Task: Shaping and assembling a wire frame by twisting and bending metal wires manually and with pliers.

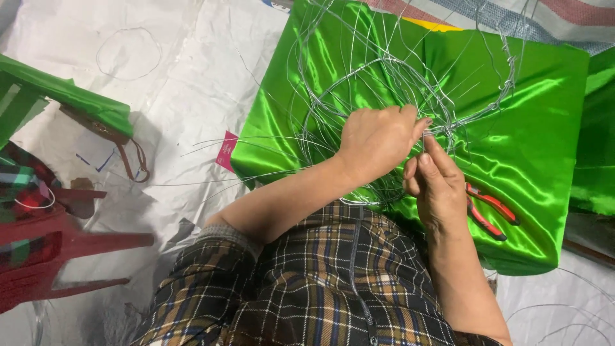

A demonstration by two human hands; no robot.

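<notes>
I have my left hand (377,142) and right hand (437,186) pinched together on the thin wire (442,131) where strands cross, over the green cloth (538,147). I'd judge a tight twist needs steady tension near the junction. Red pliers (490,211) lie just right of my right hand.

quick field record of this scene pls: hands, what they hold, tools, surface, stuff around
left hand: fingers pinch thin silver wire
right hand: fingers grip the same wire at the crossing point
wire: tangled loops over green satin cloth
tool: red-handled pliers lie on the cloth, untouched, by the right hand
floor: white plastic sheet
left side: dark red plastic stool
clothing: plaid jacket
</notes>
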